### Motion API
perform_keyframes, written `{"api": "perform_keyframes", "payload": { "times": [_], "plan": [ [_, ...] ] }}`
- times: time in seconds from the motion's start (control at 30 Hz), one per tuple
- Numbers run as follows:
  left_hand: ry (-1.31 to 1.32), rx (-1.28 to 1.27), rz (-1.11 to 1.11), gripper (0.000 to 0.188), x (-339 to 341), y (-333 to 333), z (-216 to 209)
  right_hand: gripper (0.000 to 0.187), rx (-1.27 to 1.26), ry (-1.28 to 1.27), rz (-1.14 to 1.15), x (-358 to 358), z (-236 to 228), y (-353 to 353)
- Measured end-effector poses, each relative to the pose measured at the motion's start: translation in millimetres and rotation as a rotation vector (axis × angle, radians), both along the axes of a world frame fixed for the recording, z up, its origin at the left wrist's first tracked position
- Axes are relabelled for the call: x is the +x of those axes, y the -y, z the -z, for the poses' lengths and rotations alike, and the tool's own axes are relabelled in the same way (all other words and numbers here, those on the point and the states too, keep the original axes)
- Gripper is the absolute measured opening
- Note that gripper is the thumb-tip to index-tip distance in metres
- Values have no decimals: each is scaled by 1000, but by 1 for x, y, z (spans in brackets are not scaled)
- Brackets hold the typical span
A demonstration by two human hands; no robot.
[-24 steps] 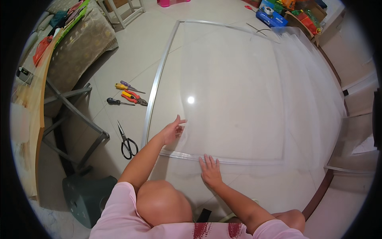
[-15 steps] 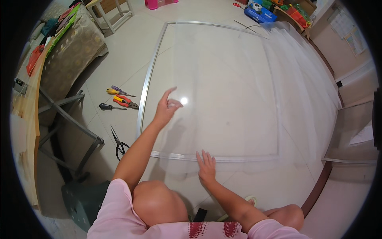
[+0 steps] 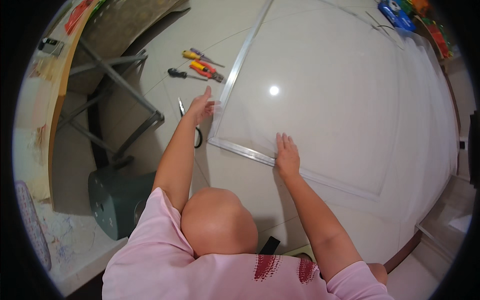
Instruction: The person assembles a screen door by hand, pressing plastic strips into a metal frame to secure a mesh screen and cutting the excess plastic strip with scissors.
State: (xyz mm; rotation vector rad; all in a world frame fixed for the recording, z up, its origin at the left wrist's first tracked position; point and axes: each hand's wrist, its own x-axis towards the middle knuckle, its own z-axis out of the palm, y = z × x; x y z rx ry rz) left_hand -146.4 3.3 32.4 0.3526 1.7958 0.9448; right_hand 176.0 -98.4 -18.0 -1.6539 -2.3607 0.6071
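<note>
A large silver metal frame (image 3: 243,50) lies on the tiled floor in front of me, with sheer white mesh (image 3: 422,135) spread over it and bunched beyond its right side. At the frame's near left corner, my left hand (image 3: 202,109) has its lower fingers closed on the mesh edge, just outside the left rail; its upper finger points away. My right hand (image 3: 288,157) rests flat across the near rail and the mesh, fingers outstretched. Black-handled scissors (image 3: 198,138) lie beneath my left forearm, partly covered by it.
Left of the frame lie red-and-yellow pliers (image 3: 207,71), a black screwdriver (image 3: 181,73) and a yellow-handled screwdriver (image 3: 191,54). A wooden table (image 3: 62,90) with grey folding legs and a dark green stool (image 3: 115,205) stand at my left. A blue box (image 3: 395,15) sits far right.
My left hand has moved left and nearer, from over the frame to beyond its left rail, drawing the mesh edge along. My right hand stays on the near rail. The view has shifted.
</note>
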Motion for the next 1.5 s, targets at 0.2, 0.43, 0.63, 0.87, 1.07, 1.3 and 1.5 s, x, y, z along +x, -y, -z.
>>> {"api": "perform_keyframes", "payload": {
  "times": [0.2,0.43,0.63,0.87,1.07,1.3,1.5],
  "plan": [
    [324,7,260,29,-6,66,1,64,-20,88,-101,-18,-10,15],
    [-395,-59,529,17,-39,85,37,44,-278,-441,146,-9,-36,81],
    [-452,-157,536,17,-35,98,38,27,-966,-1262,1472,30,-23,111],
    [-640,-87,553,14,-9,99,34,20,-831,-1494,1634,48,2,91],
    [-711,-41,441,19,2,110,44,19,-467,-1282,1444,49,-11,47],
    [-1033,72,522,27,26,124,41,14,-571,-1257,1482,45,-10,48],
    [-991,574,761,20,99,166,2,22,-313,-1132,1258,49,-31,60]
  ]
}}
